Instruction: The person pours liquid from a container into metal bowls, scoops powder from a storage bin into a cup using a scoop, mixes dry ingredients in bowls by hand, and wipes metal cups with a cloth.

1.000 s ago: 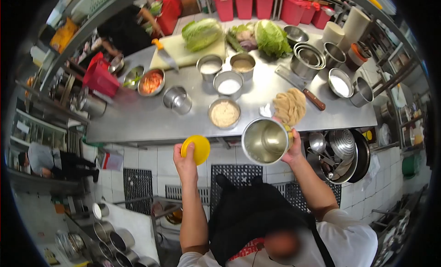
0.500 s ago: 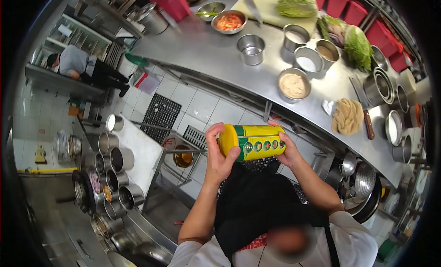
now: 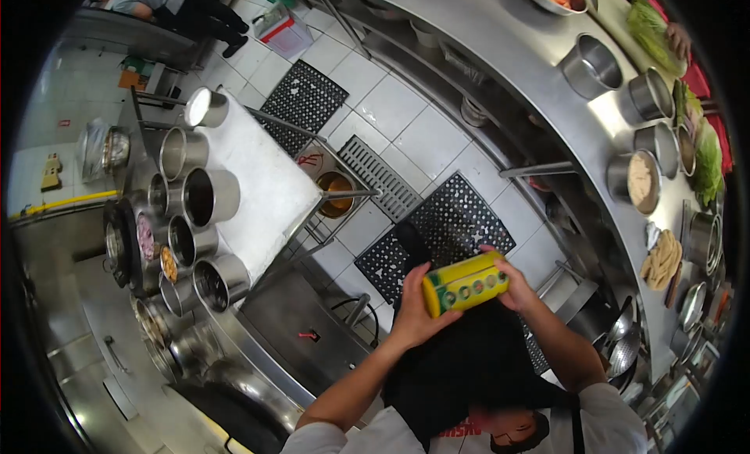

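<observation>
A yellow can point(image 3: 469, 285) with a green band and a row of round pictures lies sideways between my two hands, in front of my black apron. My left hand point(image 3: 419, 309) holds its lidded left end, with the thumb below and the fingers above. Around the can's right end are the fingers of my right hand point(image 3: 512, 282). The yellow lid is on the can, and its inside is hidden.
A steel counter point(image 3: 539, 79) on the right bears metal pots, a bowl of chopped red food, cabbage and a tan cloth point(image 3: 662, 260). At left, several pots stand by a white board point(image 3: 262, 190). Black mats point(image 3: 461, 219) lie on the floor. A person point(image 3: 195, 12) is at top left.
The yellow lid, earlier apart in my left hand, is now on the can, which both hands hold. The view has turned left, so the counter has shifted right and the pots at left are nearer.
</observation>
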### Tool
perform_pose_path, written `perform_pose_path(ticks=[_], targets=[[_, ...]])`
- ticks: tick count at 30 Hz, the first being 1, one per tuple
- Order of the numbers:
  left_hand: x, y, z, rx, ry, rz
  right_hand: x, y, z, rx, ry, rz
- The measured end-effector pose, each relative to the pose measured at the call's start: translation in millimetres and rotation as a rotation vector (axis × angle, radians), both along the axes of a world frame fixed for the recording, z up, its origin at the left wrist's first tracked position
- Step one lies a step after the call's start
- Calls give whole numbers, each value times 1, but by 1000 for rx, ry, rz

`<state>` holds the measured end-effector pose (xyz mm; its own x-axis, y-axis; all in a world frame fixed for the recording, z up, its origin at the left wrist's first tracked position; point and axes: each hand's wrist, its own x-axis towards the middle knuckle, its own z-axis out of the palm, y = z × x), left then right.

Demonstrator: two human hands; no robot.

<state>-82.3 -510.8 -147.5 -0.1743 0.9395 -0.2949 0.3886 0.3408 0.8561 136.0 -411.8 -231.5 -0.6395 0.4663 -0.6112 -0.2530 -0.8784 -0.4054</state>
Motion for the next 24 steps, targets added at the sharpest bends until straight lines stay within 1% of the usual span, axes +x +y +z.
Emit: perform_pose_path(ticks=[2, 4, 5, 6, 8, 9, 10, 11, 13, 14, 15, 16, 17, 19, 21, 22, 23, 24], targets=[[-42, -27, -36, -147, -85, 26, -31, -14, -45, 39, -144, 151], [-90, -59, -103, -291, -225, 432, -67, -13, -58, 104, -477, 481], [-117, -71, -142, -228, -170, 649, -79, -12, -60, 99, -463, 388], [-147, -76, -177, -158, -107, 866, -79, -15, -79, 140, -509, 361], [-217, -75, -251, -55, -12, 1116, -58, -36, -121, 205, -600, 322], [-257, -78, -287, -206, 311, 1149, -46, -43, -132, 203, -637, 299], [-300, -82, -328, -304, 554, 1131, -34, -39, -138, 207, -734, 398], [-343, -86, -369, -418, 794, 1122, -17, -43, -149, 187, -787, 402], [-397, -83, -419, -380, 813, 1052, 20, -46, -167, 226, -985, 538], [-407, -70, -428, -366, 733, 1057, 39, -52, -179, 142, -1008, 434], [-417, -57, -436, -354, 654, 1064, 46, -45, -177, 84, -1097, 438], [-422, -43, -444, -433, 636, 1106, 66, -48, -191, 71, -1112, 411], [-431, -41, -461, -518, 659, 1120, 70, -43, -191, 31, -1140, 390], [-454, -47, -501, -694, 736, 1111, 91, -50, -207, -9, -1170, 371], [-478, -65, -550, -799, 677, 1119, 91, -41, -214, -35, -1209, 393], [-487, -76, -572, -821, 565, 1145, 91, -39, -217, -48, -1235, 414], [-487, -80, -587, -911, 625, 1004, 91, -37, -223, -56, -1262, 432], [-487, -84, -602, -987, 689, 861, 94, -40, -231, 5, -1254, 478]])
